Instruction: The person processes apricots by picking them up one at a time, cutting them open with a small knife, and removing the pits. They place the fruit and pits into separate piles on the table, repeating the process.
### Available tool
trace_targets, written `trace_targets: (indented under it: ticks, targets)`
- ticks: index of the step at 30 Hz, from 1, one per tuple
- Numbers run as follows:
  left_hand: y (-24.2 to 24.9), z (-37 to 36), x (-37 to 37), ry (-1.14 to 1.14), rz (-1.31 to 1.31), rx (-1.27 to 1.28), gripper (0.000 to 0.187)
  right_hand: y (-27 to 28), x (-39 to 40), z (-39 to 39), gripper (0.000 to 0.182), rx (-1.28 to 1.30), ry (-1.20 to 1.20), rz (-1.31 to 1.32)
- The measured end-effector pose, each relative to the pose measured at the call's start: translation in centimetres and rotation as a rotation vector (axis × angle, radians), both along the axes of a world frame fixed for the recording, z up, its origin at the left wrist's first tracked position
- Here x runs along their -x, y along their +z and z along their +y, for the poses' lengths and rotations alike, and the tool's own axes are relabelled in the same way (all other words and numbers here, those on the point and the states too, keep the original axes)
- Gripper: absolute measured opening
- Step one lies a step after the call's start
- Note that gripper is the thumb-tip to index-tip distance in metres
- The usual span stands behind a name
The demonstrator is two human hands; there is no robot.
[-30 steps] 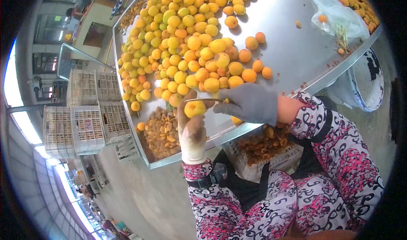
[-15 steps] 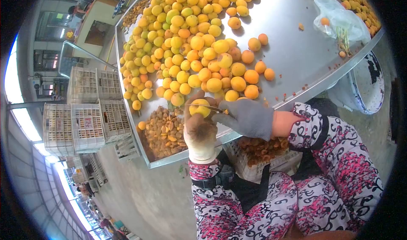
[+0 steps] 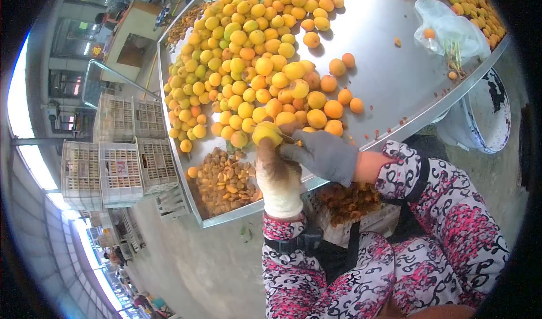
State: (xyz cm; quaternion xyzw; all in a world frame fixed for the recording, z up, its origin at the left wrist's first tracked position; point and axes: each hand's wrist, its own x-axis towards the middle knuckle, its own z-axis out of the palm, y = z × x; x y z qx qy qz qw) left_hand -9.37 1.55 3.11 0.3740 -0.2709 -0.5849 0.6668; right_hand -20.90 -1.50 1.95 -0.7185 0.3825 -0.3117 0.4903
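My left hand (image 3: 279,175), in a stained white glove, is closed around a yellow apricot (image 3: 265,132) over the near edge of the metal table. In a grey glove, my right hand (image 3: 330,156) grips a small knife (image 3: 289,139), whose thin blade lies against the right side of that fruit. Most of the knife's handle is hidden in the glove. Just beyond my hands spreads a large heap of yellow and orange apricots (image 3: 243,65). Left of my left hand, a pile of brown apricot pits (image 3: 223,181) sits in the table's near corner.
Below the table edge stands a crate (image 3: 372,223) with brown scraps (image 3: 350,200). A white bucket (image 3: 480,116) is at the right. On the table's far right lies a plastic bag (image 3: 449,25) beside more apricots (image 3: 480,14). Stacked plastic crates (image 3: 118,172) stand on the left.
The apricot has turned in my left hand, and the blade that crossed its front now shows at its right side. My left wrist has shifted right, and the view has moved slightly.
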Motion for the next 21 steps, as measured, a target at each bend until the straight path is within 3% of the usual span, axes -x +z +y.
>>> trace_targets:
  ticks: [1,3,6,7,9,10,11,13,17,19,21]
  targets:
    - [0.1,-0.1,0.6,0.012,0.279,-0.004,0.042,-0.1,-0.2,0.3,0.041,-0.017,-0.073,-0.021]
    - [0.1,-0.6,0.5,0.016,0.355,-0.03,0.043,-0.2,0.0,-0.1,0.04,-0.004,-0.063,-0.056]
    - [-0.5,-1.3,-0.6,0.025,-0.016,-0.016,0.044,0.0,0.7,-1.2,0.04,0.037,-0.032,-0.049]
    - [-0.2,-1.2,-0.6,0.024,-0.014,-0.015,0.044,0.0,0.9,-1.4,0.04,0.061,-0.005,-0.006]
    - [0.5,-0.8,-0.5,0.098,-0.501,0.068,0.043,-0.3,0.6,-1.0,0.04,0.065,-0.028,-0.014]
    - [0.0,-0.9,-0.4,0.091,-0.243,0.063,0.044,-0.5,0.2,-0.6,0.04,0.068,-0.05,-0.028]
    - [-0.1,-0.9,0.2,0.092,-0.245,0.059,0.044,-0.6,-0.2,-0.3,0.04,0.064,-0.048,-0.029]
    - [0.0,-0.9,1.4,0.075,0.245,-0.109,0.044,-0.7,-0.7,0.2,0.04,0.018,-0.136,-0.01]
    - [-0.4,-1.5,0.1,0.007,0.309,-0.155,0.046,-0.2,-0.1,-0.4,0.038,0.036,-0.079,0.076]
    - [-0.3,-1.2,-0.2,0.034,0.251,-0.189,0.048,-0.3,-0.3,-0.1,0.037,0.198,-0.072,0.198]
    - [0.0,-0.9,-0.2,0.069,0.191,-0.221,0.05,-0.5,-0.7,0.1,0.037,0.092,-0.053,0.113]
